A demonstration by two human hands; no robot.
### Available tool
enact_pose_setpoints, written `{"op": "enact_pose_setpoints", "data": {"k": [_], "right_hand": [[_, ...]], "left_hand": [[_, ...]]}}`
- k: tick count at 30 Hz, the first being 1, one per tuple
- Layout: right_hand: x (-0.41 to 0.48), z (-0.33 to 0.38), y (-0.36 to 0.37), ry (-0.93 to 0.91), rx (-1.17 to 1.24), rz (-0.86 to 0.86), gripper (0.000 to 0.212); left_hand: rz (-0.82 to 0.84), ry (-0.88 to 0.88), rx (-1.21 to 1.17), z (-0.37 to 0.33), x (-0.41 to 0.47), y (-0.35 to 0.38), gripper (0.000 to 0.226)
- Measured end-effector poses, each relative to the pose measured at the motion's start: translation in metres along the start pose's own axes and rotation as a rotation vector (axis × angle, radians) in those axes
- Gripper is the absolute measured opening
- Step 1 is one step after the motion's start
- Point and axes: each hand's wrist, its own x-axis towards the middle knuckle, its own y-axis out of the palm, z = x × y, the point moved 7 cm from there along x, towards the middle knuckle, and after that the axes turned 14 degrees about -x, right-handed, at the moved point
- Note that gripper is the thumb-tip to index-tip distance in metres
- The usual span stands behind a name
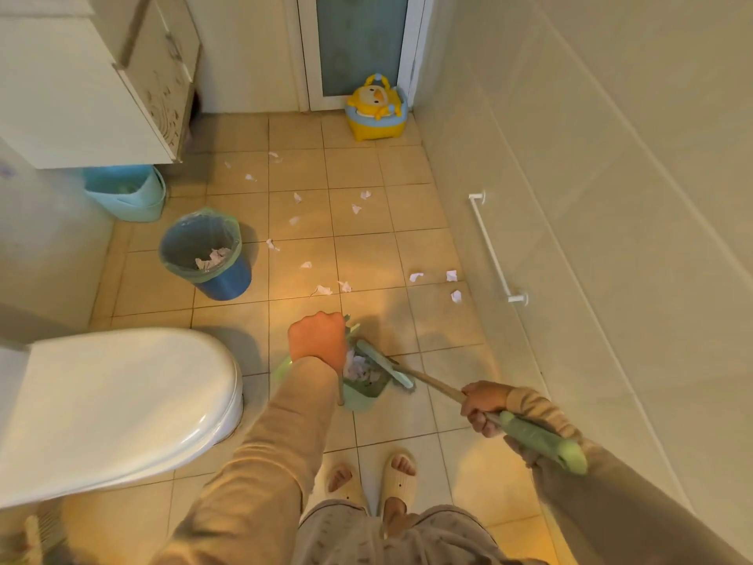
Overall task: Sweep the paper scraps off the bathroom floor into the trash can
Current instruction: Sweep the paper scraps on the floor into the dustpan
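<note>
- Paper scraps (324, 290) lay scattered over the tiled floor (366, 246), between the trash can (228, 279) and the right wall; more sat crumpled inside the dustpan (362, 397).
- Left hand (318, 336) had its fingers curled tight round the dustpan's upright handle.
- Right hand (481, 407) had its fingers curled round the broom (387, 367) shaft, with the broom head at the dustpan's mouth.
- Trash can, lined with a bag, held crumpled paper.

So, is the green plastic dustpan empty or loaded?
Loaded: crumpled white paper scraps lie inside the green plastic dustpan, beside the teal broom head.
</note>
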Motion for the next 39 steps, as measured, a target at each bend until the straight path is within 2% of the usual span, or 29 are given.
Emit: {"op": "enact_pose_setpoints", "data": {"k": [4,7,9,11,14,17,21,26,28,29,34,36,39], "right_hand": [[-0.015,-0.011,-0.014,-0.007,0.189,0.001,0.020],[-0.018,-0.007,-0.022,-0.025,0.209,-0.065,0.053],[-0.015,0.000,-0.027,-0.034,0.151,-0.104,0.058],[-0.013,0.010,-0.035,-0.038,0.115,-0.129,0.053],[-0.015,0.028,-0.050,-0.052,0.063,-0.131,0.019],[-0.011,0.052,-0.071,-0.046,-0.019,-0.162,0.034],[-0.005,0.094,-0.098,-0.076,-0.031,-0.118,0.038],[0.001,0.155,-0.151,-0.225,-0.061,-0.147,0.021],[0.003,0.187,-0.169,-0.284,-0.130,-0.147,0.006],[0.006,0.201,-0.179,-0.277,-0.185,-0.169,0.006],[0.006,0.261,-0.202,-0.178,-0.401,-0.176,0.024],[-0.004,0.279,-0.208,-0.224,-0.428,-0.180,0.027],[-0.017,0.300,-0.213,-0.406,-0.403,-0.186,0.025]], "left_hand": [[-0.014,-0.029,-0.023,0.019,-0.005,-0.001,0.022],[-0.030,-0.044,-0.035,0.029,-0.005,-0.004,0.024],[-0.026,-0.056,-0.049,0.035,-0.004,-0.006,0.023],[-0.027,-0.078,-0.073,0.043,-0.003,-0.008,0.024],[-0.026,-0.131,-0.129,0.059,-0.002,-0.012,0.029],[-0.023,-0.202,-0.187,0.077,0.000,-0.014,0.031],[-0.056,-0.305,-0.196,0.096,0.013,-0.020,0.034],[-0.071,-0.416,-0.199,0.096,0.033,-0.029,0.035],[-0.077,-0.450,-0.197,0.093,0.045,-0.032,0.034],[-0.080,-0.467,-0.195,0.091,0.050,-0.034,0.034],[-0.067,-0.535,-0.159,0.082,0.069,-0.041,0.031],[-0.059,-0.555,-0.145,0.080,0.075,-0.044,0.032],[-0.063,-0.585,-0.149,0.081,0.083,-0.051,0.032]]}}
